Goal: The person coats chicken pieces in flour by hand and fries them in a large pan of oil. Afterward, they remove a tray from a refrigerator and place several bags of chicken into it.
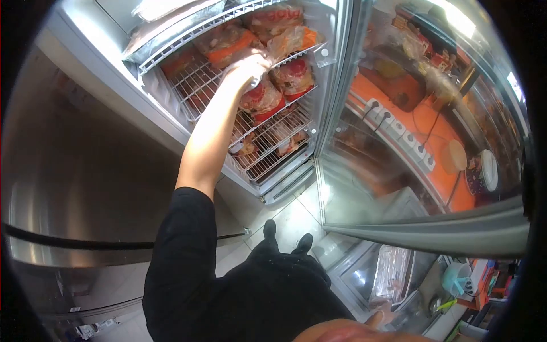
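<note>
My left hand [254, 64] reaches into the open refrigerator, its fingers curled at the front edge of the upper wire shelf [196, 82]. Glare whitens it, and I cannot tell what it grips. Bags with orange labels [233, 47] lie right behind the fingers. Just below are clear bags with red labels [263, 98]. Low at the right, my right hand [385, 314], partly blurred, closes around the lower end of a shiny silver foil-like pack [391, 273].
The refrigerator's glass door [376, 171] stands open to the right. Through it show an orange counter [421, 114] and a white power strip [399, 132]. A stainless steel panel [91, 154] rises at the left. Packages lie on the lower wire shelf [270, 142]. My shoes [270, 231] are on floor tiles.
</note>
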Motion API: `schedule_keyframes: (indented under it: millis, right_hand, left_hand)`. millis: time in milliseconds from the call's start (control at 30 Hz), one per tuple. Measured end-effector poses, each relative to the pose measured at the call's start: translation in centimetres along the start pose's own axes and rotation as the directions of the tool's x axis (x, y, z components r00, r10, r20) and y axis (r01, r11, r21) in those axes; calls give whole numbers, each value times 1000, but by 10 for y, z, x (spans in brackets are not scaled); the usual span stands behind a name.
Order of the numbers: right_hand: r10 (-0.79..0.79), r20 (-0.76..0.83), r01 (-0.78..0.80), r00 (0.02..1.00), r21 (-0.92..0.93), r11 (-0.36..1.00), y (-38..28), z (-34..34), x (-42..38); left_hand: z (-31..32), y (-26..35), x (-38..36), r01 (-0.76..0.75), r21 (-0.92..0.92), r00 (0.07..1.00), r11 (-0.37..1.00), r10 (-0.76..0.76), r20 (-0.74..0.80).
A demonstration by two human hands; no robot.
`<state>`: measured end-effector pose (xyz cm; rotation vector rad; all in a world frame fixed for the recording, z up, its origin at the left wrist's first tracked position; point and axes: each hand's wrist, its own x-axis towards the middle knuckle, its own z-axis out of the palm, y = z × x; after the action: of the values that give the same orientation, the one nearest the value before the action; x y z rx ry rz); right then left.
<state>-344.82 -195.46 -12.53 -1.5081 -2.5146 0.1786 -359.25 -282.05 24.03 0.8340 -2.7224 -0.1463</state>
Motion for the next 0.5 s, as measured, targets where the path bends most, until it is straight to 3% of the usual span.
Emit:
schedule_keyframes:
  millis: [33,67,100,133,167,233,267,300,367,400,467,500]
  right_hand:
    - [-2,-4,2,1000,-9,1000,-22,-39,-32]
    - [-201,51,202,978,-29,979,-48,-79,-69]
    - [-393,112,399,913,-41,916,-62,-97,-88]
    - [-528,178,526,830,67,848,-48,-65,-93]
    - [-647,236,624,725,173,762,-30,-42,-101]
    - [-713,373,445,594,585,678,-73,-78,-189]
    - [-775,390,474,497,626,620,-92,-93,-225]
    - [-831,394,487,393,678,551,-114,-103,-258]
    - [-909,393,655,143,651,384,-165,-125,-304]
    - [-907,399,647,133,658,385,-185,-124,-320]
    - [-965,261,578,-42,794,190,-226,-120,-348]
    - [-967,251,571,-38,800,185,-249,-125,-361]
  left_hand:
    - [4,-2,1,-3,46,1000,999,3,-2]
    - [6,-3,2,-8,94,1000,996,9,-7]
    - [-13,4,1,51,31,969,998,-42,-244]
    - [-26,7,-2,99,-36,884,994,-104,-456]
    - [-10,-3,-4,108,-28,897,994,-110,-427]
    - [19,-71,102,86,-7,910,996,-82,-407]
    - [27,-121,146,76,1,912,997,-70,-404]
    - [39,-115,114,65,13,909,998,-54,-413]
    - [45,-134,135,42,50,895,998,-15,-446]
    - [48,-139,154,26,69,886,997,9,-464]
    - [44,-125,157,-13,99,855,995,62,-515]
    - [40,-118,150,-37,109,835,993,90,-543]
